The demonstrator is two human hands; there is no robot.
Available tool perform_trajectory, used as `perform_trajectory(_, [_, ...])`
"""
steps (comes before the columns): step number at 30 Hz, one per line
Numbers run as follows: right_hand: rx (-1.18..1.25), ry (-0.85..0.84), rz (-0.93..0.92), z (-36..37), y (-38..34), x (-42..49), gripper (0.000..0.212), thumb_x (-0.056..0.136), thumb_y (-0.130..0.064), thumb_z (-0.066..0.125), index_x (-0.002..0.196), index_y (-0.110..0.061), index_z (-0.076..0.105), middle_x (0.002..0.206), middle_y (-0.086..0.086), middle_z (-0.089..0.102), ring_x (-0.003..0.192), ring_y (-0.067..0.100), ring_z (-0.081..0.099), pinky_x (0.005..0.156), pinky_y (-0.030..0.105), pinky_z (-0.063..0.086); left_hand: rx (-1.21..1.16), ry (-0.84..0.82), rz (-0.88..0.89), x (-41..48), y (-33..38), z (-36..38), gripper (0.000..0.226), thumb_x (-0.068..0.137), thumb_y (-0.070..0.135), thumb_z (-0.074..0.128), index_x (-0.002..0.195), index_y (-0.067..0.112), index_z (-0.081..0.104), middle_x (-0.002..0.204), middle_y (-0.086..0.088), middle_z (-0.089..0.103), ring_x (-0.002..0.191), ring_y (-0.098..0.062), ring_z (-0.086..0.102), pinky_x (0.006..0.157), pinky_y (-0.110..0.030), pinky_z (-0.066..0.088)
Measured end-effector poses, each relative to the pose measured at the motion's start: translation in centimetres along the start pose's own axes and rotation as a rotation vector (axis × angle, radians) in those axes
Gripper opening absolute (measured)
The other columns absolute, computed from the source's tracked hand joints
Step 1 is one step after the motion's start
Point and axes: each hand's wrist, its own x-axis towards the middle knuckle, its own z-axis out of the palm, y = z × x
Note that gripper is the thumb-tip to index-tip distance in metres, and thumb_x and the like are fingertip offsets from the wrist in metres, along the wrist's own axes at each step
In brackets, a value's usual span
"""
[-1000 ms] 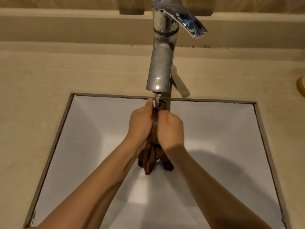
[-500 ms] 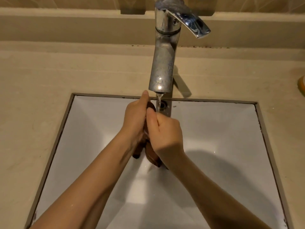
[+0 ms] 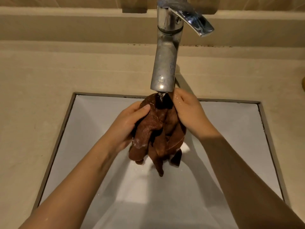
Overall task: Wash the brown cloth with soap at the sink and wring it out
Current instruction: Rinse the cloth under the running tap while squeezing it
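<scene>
I clench both my left hand (image 3: 130, 124) and right hand (image 3: 189, 113) on the limp, soaked, soapy-slick cloth (image 3: 158, 129), bunching it near the top.

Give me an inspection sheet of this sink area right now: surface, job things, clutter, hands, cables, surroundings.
Surface: beige counter around a white square sink.
Job's things: brown cloth, wet and bunched, held over the sink under the tap; a thin stream runs onto it; suds on its lower left fold. No soap bar or bottle seen.
Clutter: an orange object cut off at the right edge.
Hands: left hand and right hand each grip a side of the cloth.
Cables: nothing seen.
Surroundings: raised ledge and tiled wall behind the tap.
</scene>
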Motion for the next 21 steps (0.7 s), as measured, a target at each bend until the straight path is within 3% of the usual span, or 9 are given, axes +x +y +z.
perform_trajectory(4, [-0.058,-0.219,-0.011,-1.0,-0.8,-1.6,0.011,0.094,-0.026,0.053,0.094,-0.017,0.06,0.088,-0.006,0.064,0.081,0.005,0.061,0.073,0.021,0.049,0.093,0.144,0.07,0.5,0.6,-0.7,0.023,0.096,0.026,0.049,0.096,0.013,0.068,0.086,-0.002,0.072,0.083,-0.015,0.067,0.074,-0.026,0.054])
perform_trajectory(6, [-0.132,-0.252,-0.002,1.3,-1.3,-2.8,0.012,0.09,-0.036,0.056,0.083,-0.027,0.06,0.081,-0.011,0.063,0.076,0.001,0.061,0.071,0.018,0.048,0.08,0.203,0.055,0.7,0.6,0.8,0.034,0.097,0.034,0.046,0.084,0.011,0.068,0.076,-0.003,0.072,0.074,-0.014,0.067,0.068,-0.027,0.054])
perform_trajectory(9, [-0.224,0.043,0.074,4.3,-1.3,-2.2,0.03,0.092,-0.041,0.05,0.065,-0.028,0.053,0.065,-0.008,0.057,0.067,0.011,0.06,0.062,0.026,0.044,0.069,0.283,-0.003,0.5,-0.1,3.9,0.048,0.099,0.04,0.041,0.069,0.014,0.067,0.058,0.0,0.068,0.057,-0.012,0.065,0.054,-0.025,0.051])
perform_trajectory(11, [-0.213,0.209,0.144,3.7,-0.8,-0.9,0.027,0.092,-0.028,0.049,0.064,-0.027,0.049,0.066,-0.007,0.056,0.066,0.015,0.059,0.059,0.026,0.04,0.135,0.275,0.009,0.4,-0.6,4.9,0.048,0.098,0.042,0.04,0.07,0.014,0.067,0.062,-0.001,0.067,0.063,-0.014,0.064,0.063,-0.03,0.05])
perform_trajectory(14, [-0.156,0.149,0.137,3.6,-0.7,-1.7,0.029,0.095,-0.029,0.043,0.068,-0.026,0.053,0.071,0.0,0.061,0.068,0.016,0.06,0.063,0.031,0.046,0.179,0.28,0.032,1.0,0.1,4.2,0.048,0.099,0.04,0.039,0.068,0.015,0.065,0.058,0.003,0.066,0.057,-0.007,0.063,0.057,-0.02,0.049])
perform_trajectory(17, [-0.395,0.009,0.097,4.8,-1.2,-3.3,0.032,0.098,-0.029,0.037,0.088,-0.01,0.061,0.089,0.012,0.066,0.083,0.026,0.062,0.075,0.034,0.046,0.077,0.302,-0.027,1.4,0.8,4.3,0.047,0.1,0.03,0.042,0.055,0.018,0.054,0.039,0.008,0.055,0.038,-0.003,0.053,0.041,-0.014,0.04])
perform_trajectory(18, [-0.429,0.051,0.13,4.6,-1.1,-2.9,0.029,0.098,-0.026,0.038,0.088,-0.011,0.06,0.09,0.011,0.065,0.084,0.026,0.061,0.075,0.033,0.045,0.015,0.267,-0.067,1.0,0.8,4.8,0.046,0.099,0.025,0.043,0.054,0.016,0.052,0.038,0.007,0.053,0.038,-0.005,0.051,0.041,-0.015,0.039])
perform_trajectory(21, [-0.393,0.22,0.091,2.6,-0.6,-0.8,0.031,0.095,-0.019,0.043,0.064,-0.025,0.042,0.066,-0.005,0.052,0.07,0.019,0.055,0.061,0.029,0.039,0.024,0.159,-0.095,0.2,-0.2,5.8,0.034,0.096,0.013,0.042,0.065,0.011,0.056,0.052,-0.001,0.055,0.052,-0.014,0.054,0.05,-0.022,0.043])
